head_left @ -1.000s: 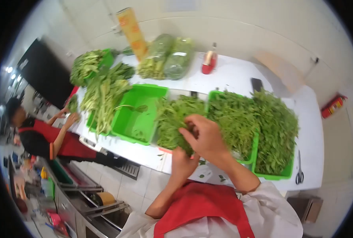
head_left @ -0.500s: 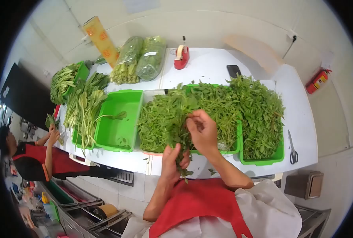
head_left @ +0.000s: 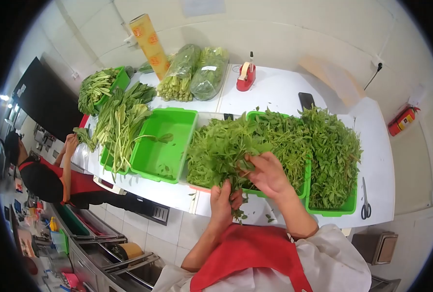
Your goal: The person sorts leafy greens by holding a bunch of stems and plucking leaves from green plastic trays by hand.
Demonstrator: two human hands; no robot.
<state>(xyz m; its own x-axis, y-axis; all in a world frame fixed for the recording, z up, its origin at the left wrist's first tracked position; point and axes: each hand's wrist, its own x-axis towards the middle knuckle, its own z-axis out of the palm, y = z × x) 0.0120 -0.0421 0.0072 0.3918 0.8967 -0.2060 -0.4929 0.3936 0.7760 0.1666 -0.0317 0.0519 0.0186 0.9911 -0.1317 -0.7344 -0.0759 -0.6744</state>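
My left hand [head_left: 221, 203] is closed around the lower stems of a bunch of leafy greens [head_left: 226, 151], held upright above the table's front part. Some stem ends and leaves stick out below the fist. My right hand [head_left: 271, 177] is beside the bunch on its right, thumb and fingertips pinched on leaves at its edge. Behind the bunch lies a heap of the same greens [head_left: 201, 168] in a tray mostly hidden by leaves. More greens [head_left: 284, 138] fill the tray to the right, and another pile [head_left: 332, 155] fills the rightmost green tray [head_left: 330, 212].
A green tray [head_left: 155, 141] holds a few loose leaves. Long-stemmed greens [head_left: 124, 131] lie left of it. Bagged vegetables [head_left: 210, 73], a red tape dispenser [head_left: 246, 79], a phone [head_left: 306, 100] and scissors [head_left: 366, 207] lie around. A co-worker [head_left: 46, 180] stands at left.
The view has turned, so the table appears farther right. My right hand has moved slightly down along the bunch, while my left keeps its grip. The co-worker's hands have moved toward the greens.
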